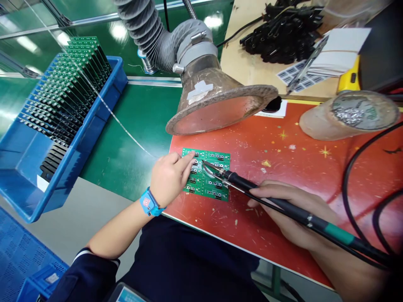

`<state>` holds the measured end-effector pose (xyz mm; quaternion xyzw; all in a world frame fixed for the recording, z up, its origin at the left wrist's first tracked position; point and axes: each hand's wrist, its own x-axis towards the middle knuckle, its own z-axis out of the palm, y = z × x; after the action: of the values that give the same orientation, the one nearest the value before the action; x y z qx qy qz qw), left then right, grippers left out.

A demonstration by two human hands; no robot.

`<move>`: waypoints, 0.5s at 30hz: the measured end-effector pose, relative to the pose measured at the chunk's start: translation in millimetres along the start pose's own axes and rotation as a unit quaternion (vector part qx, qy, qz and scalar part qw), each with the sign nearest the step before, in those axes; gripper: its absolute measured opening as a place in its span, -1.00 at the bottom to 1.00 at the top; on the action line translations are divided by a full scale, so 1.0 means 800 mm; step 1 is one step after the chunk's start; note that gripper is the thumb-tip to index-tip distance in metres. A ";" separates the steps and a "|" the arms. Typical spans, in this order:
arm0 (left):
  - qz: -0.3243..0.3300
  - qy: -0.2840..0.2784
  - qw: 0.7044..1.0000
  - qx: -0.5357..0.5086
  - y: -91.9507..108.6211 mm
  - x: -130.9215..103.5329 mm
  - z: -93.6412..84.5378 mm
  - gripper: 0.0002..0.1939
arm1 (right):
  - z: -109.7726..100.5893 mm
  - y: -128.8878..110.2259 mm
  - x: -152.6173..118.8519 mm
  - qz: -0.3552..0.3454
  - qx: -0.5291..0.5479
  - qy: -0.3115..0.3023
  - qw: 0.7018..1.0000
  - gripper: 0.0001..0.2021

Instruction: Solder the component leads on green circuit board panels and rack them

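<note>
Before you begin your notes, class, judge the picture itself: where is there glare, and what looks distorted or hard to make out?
Head view: bright white reflections on the green surface around the grey hose; head view, right side: the cup looks stretched towards the edge; head view, lower right: the right forearm fades into darkness; head view, centre: markings on the circuit board are too small to read.
</note>
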<state>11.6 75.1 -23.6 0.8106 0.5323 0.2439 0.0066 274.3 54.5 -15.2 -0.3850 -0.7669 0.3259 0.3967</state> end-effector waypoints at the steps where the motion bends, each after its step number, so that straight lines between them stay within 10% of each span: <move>1: -0.007 -0.003 1.000 -0.004 -0.001 -0.001 0.001 -0.70 | 0.000 0.000 0.000 0.000 0.003 -0.002 1.000 -0.80; 15: 0.035 -0.043 0.993 -0.103 -0.001 -0.015 0.001 -0.72 | 0.000 0.004 -0.005 0.043 -0.010 0.047 0.998 -0.87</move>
<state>7.6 65.5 -28.9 0.8337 0.4748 0.2619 0.1042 276.7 52.6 -19.5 -0.4368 -0.7330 0.3167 0.4142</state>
